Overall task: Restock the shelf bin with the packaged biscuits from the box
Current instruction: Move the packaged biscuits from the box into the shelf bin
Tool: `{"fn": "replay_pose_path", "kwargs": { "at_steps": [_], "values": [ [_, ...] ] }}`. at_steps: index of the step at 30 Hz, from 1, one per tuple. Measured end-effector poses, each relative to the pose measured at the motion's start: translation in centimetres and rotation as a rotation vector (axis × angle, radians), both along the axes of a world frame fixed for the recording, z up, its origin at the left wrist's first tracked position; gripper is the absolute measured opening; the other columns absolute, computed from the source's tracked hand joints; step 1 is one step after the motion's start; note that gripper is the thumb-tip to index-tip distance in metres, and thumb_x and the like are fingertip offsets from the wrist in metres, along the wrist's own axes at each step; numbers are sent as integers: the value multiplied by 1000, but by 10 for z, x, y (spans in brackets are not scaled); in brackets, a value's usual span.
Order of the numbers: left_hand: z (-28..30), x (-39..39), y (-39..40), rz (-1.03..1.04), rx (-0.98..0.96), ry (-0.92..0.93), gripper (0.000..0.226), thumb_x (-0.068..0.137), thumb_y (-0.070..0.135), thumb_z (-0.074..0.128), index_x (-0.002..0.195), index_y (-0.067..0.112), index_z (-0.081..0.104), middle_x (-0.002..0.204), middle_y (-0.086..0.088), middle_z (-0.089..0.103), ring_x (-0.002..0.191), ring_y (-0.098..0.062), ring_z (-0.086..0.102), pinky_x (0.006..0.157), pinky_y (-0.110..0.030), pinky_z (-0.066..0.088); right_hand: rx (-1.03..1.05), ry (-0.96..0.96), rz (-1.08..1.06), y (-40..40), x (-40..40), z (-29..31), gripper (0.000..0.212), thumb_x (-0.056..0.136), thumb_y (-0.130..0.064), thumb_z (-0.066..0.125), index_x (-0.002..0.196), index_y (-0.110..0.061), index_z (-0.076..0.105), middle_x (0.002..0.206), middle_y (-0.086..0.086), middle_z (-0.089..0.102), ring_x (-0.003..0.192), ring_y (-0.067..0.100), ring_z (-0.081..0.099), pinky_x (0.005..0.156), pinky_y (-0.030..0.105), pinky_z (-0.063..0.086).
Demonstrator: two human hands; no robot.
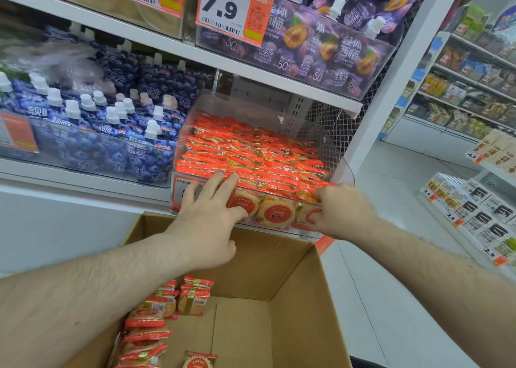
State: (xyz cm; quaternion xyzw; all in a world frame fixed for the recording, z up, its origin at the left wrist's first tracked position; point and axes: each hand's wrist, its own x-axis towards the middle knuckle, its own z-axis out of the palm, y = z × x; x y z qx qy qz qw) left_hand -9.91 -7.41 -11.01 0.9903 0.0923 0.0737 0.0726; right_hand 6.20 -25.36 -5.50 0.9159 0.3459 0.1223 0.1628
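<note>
cardboard box below | left hand fingers spread, right hand pinching clear bin | white shelf, shop aisle

Bright, even shop light falls from above me, leaving hardly any shadows. Glare streaks the clear bin front beneath my fingers. The upper left of the frame smears with blur, and shelf lines bow at the edges.
</note>
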Motion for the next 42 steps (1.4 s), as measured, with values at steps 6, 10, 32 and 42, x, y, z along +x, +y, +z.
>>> {"fn": "replay_pose_path", "kwargs": {
  "at_steps": [6,10,32,42],
  "values": [
    [4,1,-2,9,-14,10,53,86,39,58,136,41,44,160,-2,-18,146,-27,-21,117,-58,-3,150,164,-26,-12,-7,-12,39,77,-36,62,112,-22,52,91,0,65,81,23,55,65,29,47],
    [4,0,-2,11,-9,8,52,85,39,58,136,41,44,161,-2,-17,146,-27,-20,117,-58,-2,198,175,-48,-14,-11,-4,52,79,-39,61,129,-25,51,111,-1,66,99,26,62,82,34,53],
    [6,0,-2,-1,-7,-6,45,86,39,57,131,43,50,162,-2,-11,147,-28,-14,117,-57,-1,-8,190,-100,8,-9,9,75,66,-80,42,124,-32,51,127,-1,56,117,26,47,99,45,32],
    [12,8,17,-5,-82,-264,23,83,28,56,105,34,56,133,17,51,126,-13,38,110,-42,8,139,666,-266,34,8,0,111,75,-89,15,155,-14,-2,162,5,-11,150,23,-6,119,48,6]
  ]
}}
